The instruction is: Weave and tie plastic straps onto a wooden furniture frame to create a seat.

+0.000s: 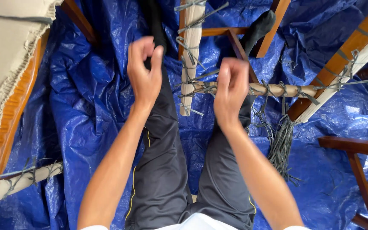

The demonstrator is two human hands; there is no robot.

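- Head view, landmark: we take the horizontal padded rail (277,90), a pale wrapped bar bound with grey strapping, as the reference for all places.
- Left hand (145,74): we see it raised well to the left of the rail, back of the hand toward the camera. The thumb and forefinger curl toward each other as in a pinch; the remaining fingers are bent loosely. We cannot tell whether anything lies between the fingertips.
- Right hand (231,91): it sits just in front of the left end of the rail and covers part of it. The fingers are curled in together, close to a loose fist. The hand is blurred, so we cannot tell whether it grips a strap or touches the rail.
- Upright padded slat (191,51): it crosses the left end of the rail between the two hands and carries the same grey strap ties (192,87) with loose ends sticking out.
- Bundle of grey straps (282,145): it hangs below the rail, right of the right hand, fanning downward.
- Wooden frame (341,59): brown timber with a pale padded edge runs diagonally up and right from the right end of the rail.
- Legs in dark trousers (162,170): they stretch from the bottom edge up under the rail, with dark socks beyond it.
- Blue tarpaulin (86,106): it lies crumpled under everything around the rail.
- Cardboard sheet (5,55): it rests on a polished wooden part far left of the rail.
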